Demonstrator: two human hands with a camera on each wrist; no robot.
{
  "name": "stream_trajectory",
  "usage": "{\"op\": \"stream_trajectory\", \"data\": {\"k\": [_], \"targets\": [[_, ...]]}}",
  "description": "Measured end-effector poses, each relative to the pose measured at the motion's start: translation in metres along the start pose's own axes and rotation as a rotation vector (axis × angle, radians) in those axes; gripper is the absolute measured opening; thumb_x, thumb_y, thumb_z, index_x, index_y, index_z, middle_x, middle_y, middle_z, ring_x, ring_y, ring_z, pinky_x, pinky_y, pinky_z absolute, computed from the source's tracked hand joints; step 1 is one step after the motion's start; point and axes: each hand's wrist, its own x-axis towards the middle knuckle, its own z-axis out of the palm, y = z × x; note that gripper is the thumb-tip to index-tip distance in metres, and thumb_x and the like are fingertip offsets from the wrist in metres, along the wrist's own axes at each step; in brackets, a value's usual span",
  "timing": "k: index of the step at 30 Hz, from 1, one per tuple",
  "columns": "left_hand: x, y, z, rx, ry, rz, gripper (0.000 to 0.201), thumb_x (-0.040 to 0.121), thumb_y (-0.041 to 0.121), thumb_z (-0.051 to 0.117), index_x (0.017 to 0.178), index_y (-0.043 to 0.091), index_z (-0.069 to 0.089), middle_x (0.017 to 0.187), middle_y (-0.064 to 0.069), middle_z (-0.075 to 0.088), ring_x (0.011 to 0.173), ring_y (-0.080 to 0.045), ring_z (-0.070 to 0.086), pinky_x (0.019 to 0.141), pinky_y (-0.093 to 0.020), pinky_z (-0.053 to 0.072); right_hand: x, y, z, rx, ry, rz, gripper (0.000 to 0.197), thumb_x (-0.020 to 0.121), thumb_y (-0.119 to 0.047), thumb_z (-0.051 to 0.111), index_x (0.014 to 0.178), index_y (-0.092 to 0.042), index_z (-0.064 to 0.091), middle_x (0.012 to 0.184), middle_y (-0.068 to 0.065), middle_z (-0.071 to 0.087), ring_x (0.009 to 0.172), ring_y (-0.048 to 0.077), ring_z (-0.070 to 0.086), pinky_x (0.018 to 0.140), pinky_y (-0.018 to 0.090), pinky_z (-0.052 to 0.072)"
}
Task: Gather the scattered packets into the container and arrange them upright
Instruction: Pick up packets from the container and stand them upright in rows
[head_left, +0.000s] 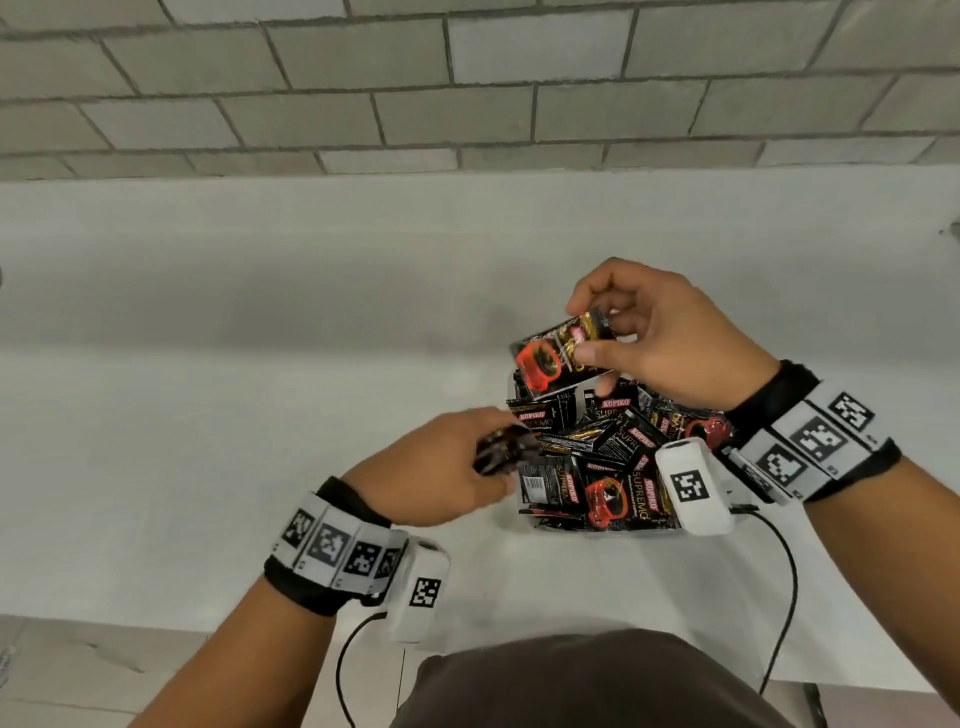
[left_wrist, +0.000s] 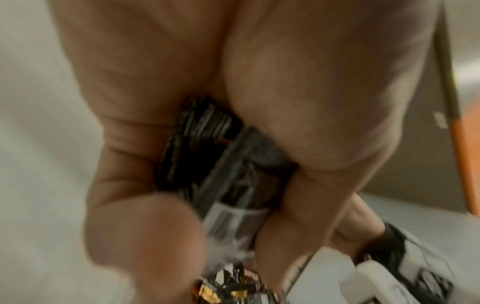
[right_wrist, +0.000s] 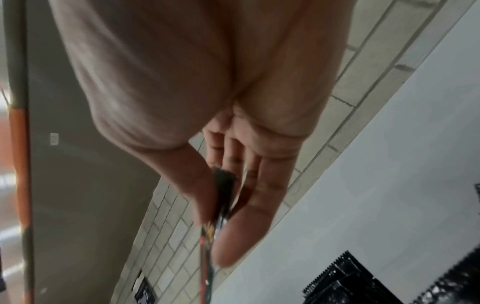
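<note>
I see the white table (head_left: 260, 415) running under a tiled wall (head_left: 467, 78), and the work sits toward its near edge, right of the middle. There a heap of black coffee packets (head_left: 608, 457) lies jumbled, flat and overlapping at all angles; I cannot make out the walls of the container beneath them. My right hand (head_left: 670, 338) is raised above the far side of the heap, thumb and fingers pinching one end of a single packet (head_left: 556, 358), which sticks out leftward with its red cup picture facing up. From the right wrist view I see that packet (right_wrist: 223, 191) edge-on between thumb and fingers. My left hand (head_left: 441, 467) is at the heap's left side, fingers curled tightly round a small bundle of packets (head_left: 504, 449); the left wrist view shows the bundle (left_wrist: 221, 164) clamped in the fist, though blurred. Both wrists wear bands with black-and-white markers (head_left: 810, 441).
</note>
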Motion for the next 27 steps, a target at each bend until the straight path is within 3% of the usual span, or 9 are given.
{"op": "stream_trajectory", "data": {"k": [2, 4, 6, 8, 12, 14, 17, 21, 27], "targets": [[0.002, 0.003, 0.009, 0.2, -0.076, 0.045, 0.051, 0.092, 0.023, 0.071, 0.141, 0.029, 0.055, 0.139, 0.016, 0.053, 0.116, -0.002, 0.056, 0.098, -0.018, 0.044, 0.001, -0.002, 0.004, -0.042, -0.053, 0.028, 0.043, 0.081, 0.001, 0.079, 0.112, -0.024, 0.062, 0.085, -0.001, 0.066, 0.066, 0.021, 0.07, 0.058, 0.037, 0.062], [0.005, 0.003, 0.015, 0.291, -0.174, 0.042, 0.057, 0.092, 0.03, 0.069, 0.146, 0.032, 0.05, 0.16, 0.016, 0.031, 0.136, -0.002, 0.043, 0.108, -0.018, 0.036, 0.005, 0.003, 0.009, -0.192, -0.049, 0.0, 0.038, 0.077, -0.004, 0.084, 0.102, -0.026, 0.066, 0.081, -0.006, 0.069, 0.068, 0.012, 0.069, 0.06, 0.028, 0.059], [0.01, 0.001, 0.02, 0.344, -0.251, 0.009, 0.061, 0.089, 0.038, 0.066, 0.148, 0.037, 0.047, 0.169, 0.012, 0.016, 0.146, -0.007, 0.036, 0.113, -0.028, 0.038, 0.008, 0.005, 0.014, -0.347, -0.086, -0.027, 0.025, 0.076, -0.011, 0.086, 0.09, -0.026, 0.071, 0.078, -0.011, 0.07, 0.071, 0.0, 0.066, 0.065, 0.013, 0.05], [0.015, 0.002, 0.023, 0.365, -0.293, -0.021, 0.062, 0.085, 0.039, 0.064, 0.145, 0.039, 0.049, 0.167, 0.009, 0.02, 0.139, -0.013, 0.046, 0.107, -0.033, 0.045, 0.011, 0.007, 0.02, -0.438, -0.135, -0.042, 0.02, 0.077, -0.015, 0.085, 0.085, -0.027, 0.072, 0.079, -0.014, 0.07, 0.074, -0.002, 0.065, 0.069, 0.013, 0.049], [0.022, 0.015, 0.026, 0.38, -0.356, -0.041, 0.049, 0.087, 0.026, 0.066, 0.135, 0.032, 0.059, 0.13, 0.004, 0.051, 0.082, -0.01, 0.063, 0.076, -0.034, 0.057, 0.018, 0.017, 0.035, -0.569, -0.221, -0.037, 0.015, 0.079, -0.017, 0.083, 0.085, -0.025, 0.071, 0.081, -0.01, 0.068, 0.075, 0.006, 0.064, 0.074, 0.029, 0.056], [0.026, 0.019, 0.026, 0.41, -0.394, -0.085, 0.046, 0.087, 0.025, 0.063, 0.133, 0.03, 0.059, 0.119, -0.002, 0.061, 0.069, -0.015, 0.068, 0.065, -0.035, 0.06, 0.021, 0.021, 0.04, -0.622, -0.26, -0.027, 0.014, 0.079, -0.018, 0.081, 0.086, -0.023, 0.071, 0.083, -0.008, 0.068, 0.075, 0.009, 0.064, 0.074, 0.034, 0.057], [0.032, 0.02, 0.026, 0.462, -0.438, -0.139, 0.055, 0.087, 0.028, 0.061, 0.141, 0.033, 0.05, 0.109, -0.009, 0.071, 0.067, -0.019, 0.072, 0.05, -0.025, 0.055, 0.023, 0.027, 0.046, -0.697, -0.307, -0.015, 0.012, 0.081, -0.019, 0.079, 0.085, -0.021, 0.068, 0.083, -0.01, 0.064, 0.076, 0.011, 0.062, 0.074, 0.035, 0.056], [0.035, 0.018, 0.024, 0.451, -0.456, -0.185, 0.068, 0.086, 0.034, 0.062, 0.15, 0.038, 0.04, 0.107, -0.009, 0.072, 0.068, -0.022, 0.074, 0.058, -0.036, 0.063, 0.023, 0.034, 0.053, -0.77, -0.333, -0.012, 0.013, 0.081, -0.019, 0.076, 0.08, -0.021, 0.062, 0.077, -0.011, 0.059, 0.074, 0.013, 0.059, 0.071, 0.035, 0.054], [0.034, 0.016, 0.024, 0.366, -0.434, -0.211, 0.066, 0.089, 0.032, 0.064, 0.15, 0.038, 0.039, 0.124, -0.005, 0.062, 0.072, -0.025, 0.075, 0.045, -0.029, 0.057, 0.025, 0.037, 0.049, -0.708, -0.26, 0.03, 0.017, 0.082, -0.026, 0.078, 0.079, -0.019, 0.063, 0.071, -0.011, 0.059, 0.069, 0.012, 0.059, 0.067, 0.032, 0.053]]}}
